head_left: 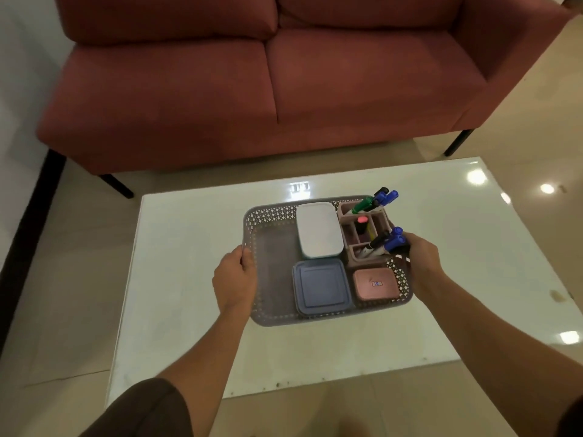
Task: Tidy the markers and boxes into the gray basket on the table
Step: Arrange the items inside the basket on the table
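Left hand (235,272) and right hand (422,263) grip opposite rims of the gray perforated plastic basket (268,247); keep it level.

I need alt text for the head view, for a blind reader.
A person's left hand and right hand grip opposite rims of a basket on a table. It holds a white box, a blue box, a pink box and an organizer of markers; a red sofa stands behind.

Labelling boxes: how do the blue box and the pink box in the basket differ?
The blue box is larger than the pink box. The pink box's lid carries a small sticker; the blue box's is plain. Both lie flat, lidded, side by side in the gray basket.
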`<act>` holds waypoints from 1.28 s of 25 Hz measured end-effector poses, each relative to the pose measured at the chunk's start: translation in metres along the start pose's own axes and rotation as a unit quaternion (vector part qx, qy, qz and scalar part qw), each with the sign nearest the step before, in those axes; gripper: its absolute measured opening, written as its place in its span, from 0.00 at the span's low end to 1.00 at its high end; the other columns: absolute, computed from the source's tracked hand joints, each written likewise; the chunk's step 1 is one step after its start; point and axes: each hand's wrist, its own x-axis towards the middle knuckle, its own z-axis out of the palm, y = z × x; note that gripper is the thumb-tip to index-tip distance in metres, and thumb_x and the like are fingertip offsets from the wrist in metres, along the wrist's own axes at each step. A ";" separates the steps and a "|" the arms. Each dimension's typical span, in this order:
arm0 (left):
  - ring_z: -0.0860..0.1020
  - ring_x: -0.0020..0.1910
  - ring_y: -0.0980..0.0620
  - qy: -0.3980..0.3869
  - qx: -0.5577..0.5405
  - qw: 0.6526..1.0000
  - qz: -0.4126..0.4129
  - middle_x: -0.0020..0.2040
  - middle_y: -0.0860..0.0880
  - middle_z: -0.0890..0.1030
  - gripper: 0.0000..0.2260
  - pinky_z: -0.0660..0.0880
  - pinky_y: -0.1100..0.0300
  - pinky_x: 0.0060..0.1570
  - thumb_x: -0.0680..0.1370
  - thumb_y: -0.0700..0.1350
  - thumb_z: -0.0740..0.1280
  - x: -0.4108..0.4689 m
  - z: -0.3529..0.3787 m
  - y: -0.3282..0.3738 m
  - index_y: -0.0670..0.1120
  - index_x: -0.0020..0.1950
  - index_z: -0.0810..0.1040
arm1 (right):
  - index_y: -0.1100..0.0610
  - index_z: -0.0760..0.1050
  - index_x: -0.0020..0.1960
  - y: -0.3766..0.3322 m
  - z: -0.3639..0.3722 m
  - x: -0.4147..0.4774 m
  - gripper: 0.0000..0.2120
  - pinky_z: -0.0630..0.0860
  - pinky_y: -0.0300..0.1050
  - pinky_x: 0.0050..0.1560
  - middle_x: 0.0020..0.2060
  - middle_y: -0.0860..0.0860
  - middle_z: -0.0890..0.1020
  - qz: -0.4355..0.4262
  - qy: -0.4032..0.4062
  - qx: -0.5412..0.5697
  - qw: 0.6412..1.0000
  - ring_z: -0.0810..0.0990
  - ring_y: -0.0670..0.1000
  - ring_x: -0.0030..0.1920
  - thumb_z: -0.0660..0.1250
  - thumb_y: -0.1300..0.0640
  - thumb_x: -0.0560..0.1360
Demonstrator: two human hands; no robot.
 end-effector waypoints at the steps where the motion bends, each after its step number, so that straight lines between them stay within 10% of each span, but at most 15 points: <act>1: 0.76 0.35 0.46 0.009 0.000 1.000 0.000 0.35 0.46 0.78 0.16 0.68 0.55 0.35 0.84 0.48 0.57 -0.003 0.003 0.004 0.43 0.39 0.74 | 0.60 0.80 0.42 -0.001 -0.004 0.002 0.09 0.78 0.43 0.28 0.33 0.55 0.81 0.002 -0.006 0.010 1.000 0.81 0.51 0.25 0.62 0.62 0.77; 14: 0.74 0.34 0.46 0.019 0.018 1.000 0.006 0.34 0.45 0.77 0.17 0.65 0.55 0.35 0.84 0.47 0.57 -0.018 0.054 0.029 0.42 0.39 0.73 | 0.59 0.80 0.42 -0.003 -0.051 0.052 0.11 0.77 0.42 0.26 0.30 0.53 0.81 0.025 -0.026 0.017 0.999 0.81 0.50 0.24 0.61 0.62 0.79; 22: 0.79 0.47 0.40 -0.012 0.065 0.997 -0.037 0.48 0.41 0.81 0.14 0.71 0.53 0.43 0.84 0.48 0.58 -0.034 0.064 0.006 0.43 0.58 0.79 | 0.59 0.83 0.48 0.005 -0.057 0.062 0.09 0.80 0.45 0.33 0.33 0.51 0.85 0.028 -0.053 -0.014 0.998 0.84 0.51 0.32 0.64 0.59 0.78; 25: 0.75 0.57 0.38 0.059 0.133 0.989 -0.014 0.60 0.39 0.75 0.19 0.76 0.44 0.51 0.82 0.50 0.63 -0.043 0.070 0.021 0.43 0.70 0.73 | 0.61 0.80 0.60 0.012 -0.063 0.065 0.15 0.76 0.48 0.54 0.51 0.51 0.81 -0.056 0.071 -0.103 0.991 0.80 0.53 0.51 0.62 0.56 0.78; 28: 0.75 0.55 0.41 0.113 0.109 0.984 0.083 0.59 0.42 0.76 0.19 0.76 0.46 0.50 0.81 0.48 0.65 -0.055 0.078 0.049 0.44 0.69 0.73 | 0.57 0.78 0.58 0.031 -0.068 0.018 0.11 0.68 0.38 0.51 0.52 0.49 0.74 -0.235 0.212 -0.193 0.929 0.76 0.51 0.49 0.62 0.60 0.78; 32: 0.76 0.59 0.46 0.007 -0.003 0.992 0.124 0.61 0.46 0.78 0.15 0.74 0.52 0.58 0.82 0.47 0.63 -0.042 0.091 0.091 0.46 0.67 0.77 | 0.52 0.79 0.51 0.067 -0.046 -0.039 0.07 0.72 0.31 0.43 0.46 0.47 0.77 -0.347 -0.022 -0.366 0.863 0.77 0.41 0.46 0.67 0.61 0.76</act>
